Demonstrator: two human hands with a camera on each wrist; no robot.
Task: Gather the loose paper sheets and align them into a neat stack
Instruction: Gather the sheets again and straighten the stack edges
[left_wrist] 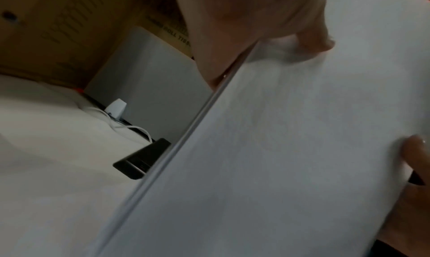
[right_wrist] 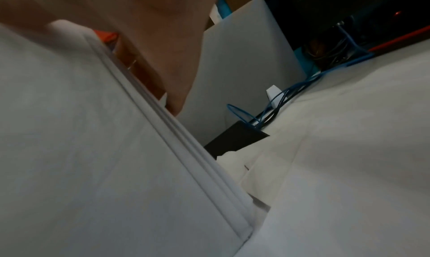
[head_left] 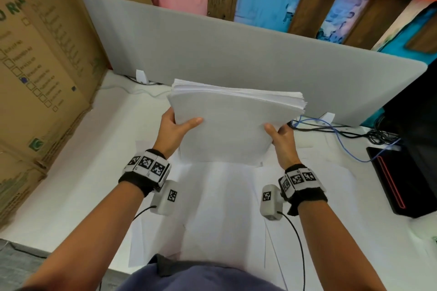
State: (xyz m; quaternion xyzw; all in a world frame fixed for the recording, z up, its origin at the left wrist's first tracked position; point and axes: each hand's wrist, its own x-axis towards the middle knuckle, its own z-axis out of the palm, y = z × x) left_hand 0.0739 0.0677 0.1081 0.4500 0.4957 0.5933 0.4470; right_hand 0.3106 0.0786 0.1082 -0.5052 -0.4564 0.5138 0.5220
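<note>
Two hands hold one stack point(head_left: 227, 123) of white sheets upright over the table point(head_left: 78, 172), its lower edge down on or just above the loose sheets point(head_left: 220, 208) that lie flat there — several of them, overlapping, too alike to count. The left hand point(head_left: 173, 131) takes the stack's left edge, thumb pressed across the near face, the other fingers behind and out of sight; its grip is closed on the stack. The right hand point(head_left: 283, 140) takes the right edge the same way, thumb on the near face, grip closed on the stack. The stack tilts a little toward the person, and its top edge is ragged, the sheets stepped rather than flush. From the left wrist the stack point(left_wrist: 291, 150) fills most of the view, with the left thumb point(left_wrist: 311, 34) on its face and a fingertip of the other hand at its far edge; from the right wrist the stack's point(right_wrist: 81, 150) edge shows several stepped layers. Behind the stack stands one grey divider point(head_left: 236, 49) on two white clips. One blue cable point(head_left: 343, 139) and a bundle of black ones trail along the divider's foot on the right, toward one black device point(head_left: 390, 184) with a red line. Cardboard boxes point(head_left: 40, 66) stand on the left.
</note>
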